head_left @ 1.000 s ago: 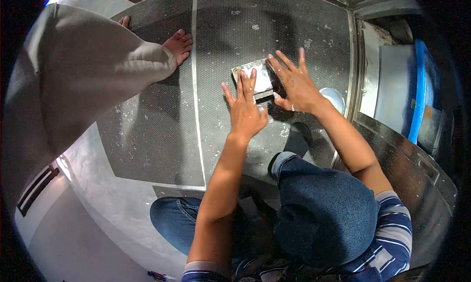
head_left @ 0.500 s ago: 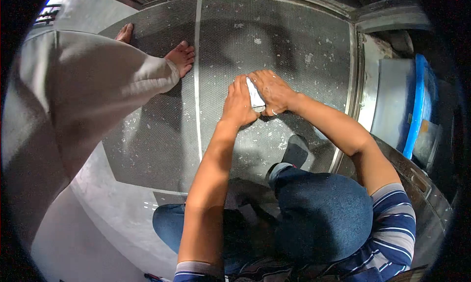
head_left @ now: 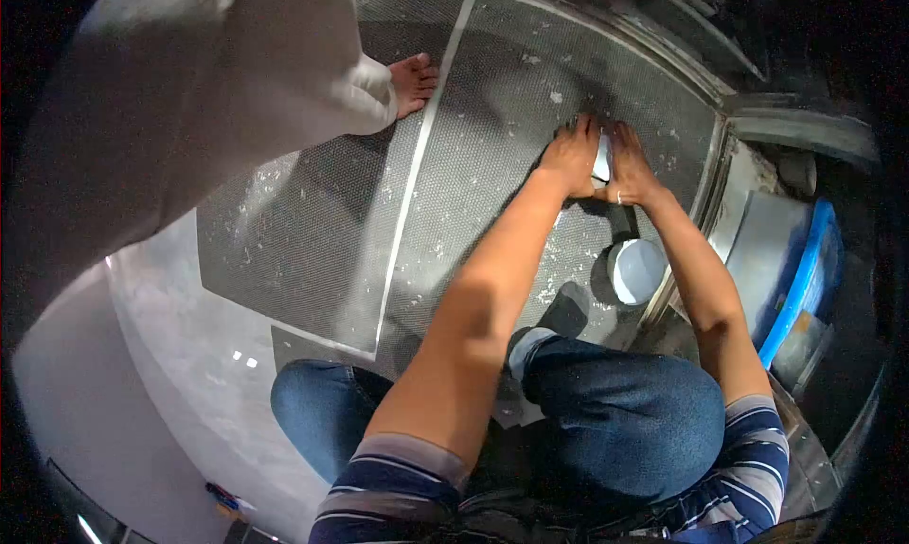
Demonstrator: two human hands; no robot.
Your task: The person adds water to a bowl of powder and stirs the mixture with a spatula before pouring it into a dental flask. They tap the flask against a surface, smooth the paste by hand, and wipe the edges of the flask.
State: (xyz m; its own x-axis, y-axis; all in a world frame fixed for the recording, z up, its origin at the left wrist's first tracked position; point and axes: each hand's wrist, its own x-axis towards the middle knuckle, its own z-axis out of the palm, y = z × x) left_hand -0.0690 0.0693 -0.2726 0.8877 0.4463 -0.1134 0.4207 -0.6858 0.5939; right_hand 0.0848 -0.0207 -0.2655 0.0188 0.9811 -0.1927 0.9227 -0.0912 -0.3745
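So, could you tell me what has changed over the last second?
The left hand and right hand, spread flat before, closed on the metal plate and tipped it up on edge between them. The other person's bare foot stayed on the mesh floor.

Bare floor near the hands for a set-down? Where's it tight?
Free: mesh floor between the floor seam and the left hand; also beyond both hands. Tight: right hand, pale piece, white bowl and blue bin cluster; another person's foot sits past the seam.

Single head view, looking steeply down, close over floor (head_left: 312, 241)
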